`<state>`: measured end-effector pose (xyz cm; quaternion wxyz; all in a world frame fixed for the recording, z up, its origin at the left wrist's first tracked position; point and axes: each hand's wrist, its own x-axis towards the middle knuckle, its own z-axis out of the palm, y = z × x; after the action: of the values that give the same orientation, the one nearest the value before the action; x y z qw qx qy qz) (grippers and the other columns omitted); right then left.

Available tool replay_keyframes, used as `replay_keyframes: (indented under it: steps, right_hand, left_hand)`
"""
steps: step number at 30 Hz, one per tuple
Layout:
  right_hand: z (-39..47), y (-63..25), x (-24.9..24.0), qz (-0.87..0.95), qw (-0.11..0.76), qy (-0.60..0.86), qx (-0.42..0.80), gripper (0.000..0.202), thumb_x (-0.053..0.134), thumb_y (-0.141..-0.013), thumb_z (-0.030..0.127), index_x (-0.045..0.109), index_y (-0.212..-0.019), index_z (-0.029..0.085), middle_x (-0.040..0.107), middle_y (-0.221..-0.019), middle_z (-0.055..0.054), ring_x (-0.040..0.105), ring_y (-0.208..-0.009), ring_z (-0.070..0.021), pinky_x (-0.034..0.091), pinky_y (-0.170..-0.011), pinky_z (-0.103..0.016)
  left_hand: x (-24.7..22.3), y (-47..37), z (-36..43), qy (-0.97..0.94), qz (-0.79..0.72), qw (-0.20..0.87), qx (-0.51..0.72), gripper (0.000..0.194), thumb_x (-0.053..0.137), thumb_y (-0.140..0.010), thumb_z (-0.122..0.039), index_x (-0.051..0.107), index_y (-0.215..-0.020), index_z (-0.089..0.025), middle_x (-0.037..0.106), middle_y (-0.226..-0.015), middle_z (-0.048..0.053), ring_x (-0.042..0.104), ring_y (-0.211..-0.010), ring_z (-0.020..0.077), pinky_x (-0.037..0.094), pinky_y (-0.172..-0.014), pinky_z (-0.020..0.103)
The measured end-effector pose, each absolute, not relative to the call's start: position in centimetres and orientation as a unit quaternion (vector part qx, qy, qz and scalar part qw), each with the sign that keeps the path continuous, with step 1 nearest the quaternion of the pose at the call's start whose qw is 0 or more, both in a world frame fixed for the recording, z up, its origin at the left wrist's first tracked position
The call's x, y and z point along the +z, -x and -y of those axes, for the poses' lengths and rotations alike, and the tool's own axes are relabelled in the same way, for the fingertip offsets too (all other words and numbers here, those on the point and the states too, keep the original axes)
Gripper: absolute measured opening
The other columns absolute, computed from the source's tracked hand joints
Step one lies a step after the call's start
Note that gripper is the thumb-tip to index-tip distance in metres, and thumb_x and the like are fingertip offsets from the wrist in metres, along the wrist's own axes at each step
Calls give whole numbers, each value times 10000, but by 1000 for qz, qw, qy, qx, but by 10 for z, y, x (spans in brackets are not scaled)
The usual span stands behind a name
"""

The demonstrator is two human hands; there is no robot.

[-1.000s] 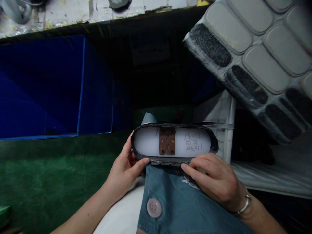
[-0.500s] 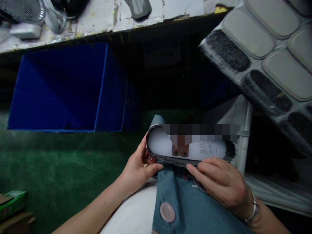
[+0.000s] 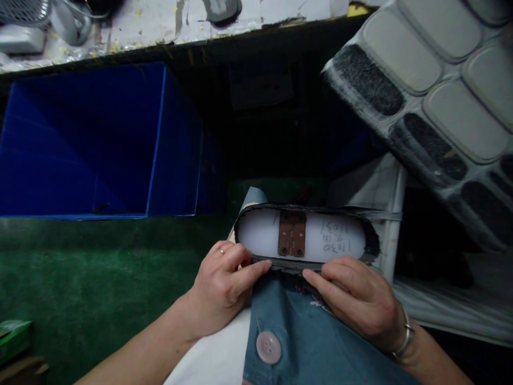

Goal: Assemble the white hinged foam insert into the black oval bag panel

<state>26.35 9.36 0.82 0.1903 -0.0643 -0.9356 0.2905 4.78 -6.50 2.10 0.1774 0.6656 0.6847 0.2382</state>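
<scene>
Left hand [image 3: 224, 275] and right hand [image 3: 363, 299], fingers clamped on the near dark rim [image 3: 294, 266], hold the hinged white form [image 3: 258, 231] it surrounds, well short of the worktop's [image 3: 152, 24] near edge. Pressing that rim seems the step; the next move calls for even pressure.

Seen from above, a person's left hand [image 3: 226, 280], with a ring on one finger, and right hand [image 3: 360, 305], with a silver bangle [image 3: 404, 338] at the wrist, pinch the near rim of a long, oval white form edged in black [image 3: 256, 232], which carries a brown metal hinge plate [image 3: 292, 233] and pencilled writing. Beneath lies a blue-green cloth garment with a large pink button [image 3: 269, 347]. Beyond, an open blue box [image 3: 176, 155] stands left, below a stained white worktop [image 3: 160, 21], and a stack of pale rounded panels [image 3: 467, 120] tilts at right.
</scene>
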Motion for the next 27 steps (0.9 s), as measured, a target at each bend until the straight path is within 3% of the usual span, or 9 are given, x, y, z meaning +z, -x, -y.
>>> replay_keyframes:
  steps: [4, 10, 15, 18, 22, 25, 27]
  right_hand:
    - [-93, -266, 7, 937, 198, 85, 276, 216, 622, -783, 47, 660, -984, 116, 603, -777, -56, 543, -740, -158, 458, -625, -301]
    - [-93, -276, 7, 932, 208, 109, 275, 224, 656, -737, 35, 673, -933, 141, 573, -746, -33, 544, -737, -156, 474, -682, -327]
    - [-107, -289, 10, 916, 236, 228, 231, 336, 696, -743, 126, 652, -1072, 175, 567, -864, -57, 556, -808, -184, 496, -741, -358]
    - [-125, -292, 9, 892, 223, 354, 170, 432, 627, -827, 268, 568, -1232, 131, 571, -857, -77, 562, -761, -198, 503, -726, -368]
    - [-144, -290, 1, 904, 113, 362, 197, 497, 495, -908, 354, 480, -1330, 92, 644, -830, -84, 626, -710, -210, 517, -650, -349]
    - [-148, -286, -4, 912, 97, 348, 192, 365, 465, -923, 353, 600, -1175, 125, 698, -970, -120, 672, -825, -241, 523, -688, -351]
    - [-147, -283, -5, 913, 92, 352, 183, 309, 448, -930, 343, 648, -1023, 127, 714, -866, -106, 676, -720, -221, 502, -618, -323]
  left_hand:
    - [21, -49, 60, -672, -678, 184, 233, 284, 535, -825, -85, 673, -1041, -206, 525, -773, 38, 457, -681, 144, 371, -655, 308]
    - [18, -49, 61, -681, -671, 196, 218, 317, 514, -830, -92, 659, -1077, -227, 537, -769, 37, 475, -676, 146, 396, -662, 315]
    - [27, -53, 64, -557, -709, 250, 353, 324, 618, -801, -132, 617, -1120, -190, 558, -827, 37, 528, -689, 123, 431, -594, 242]
    - [31, -46, 60, -375, -796, 239, 412, 370, 550, -869, -259, 525, -1233, -198, 558, -841, 24, 549, -690, 123, 441, -584, 228]
    - [28, -31, 45, -339, -862, 257, 276, 473, 495, -890, -417, 502, -1304, -191, 604, -724, -1, 548, -597, 129, 414, -551, 235]
    - [25, -28, 35, -382, -870, 237, 202, 400, 489, -886, -441, 636, -1149, -179, 656, -702, 11, 583, -582, 141, 407, -549, 237]
    - [25, -30, 32, -409, -869, 216, 177, 365, 476, -893, -425, 677, -1059, -169, 675, -710, 23, 597, -572, 143, 391, -528, 232]
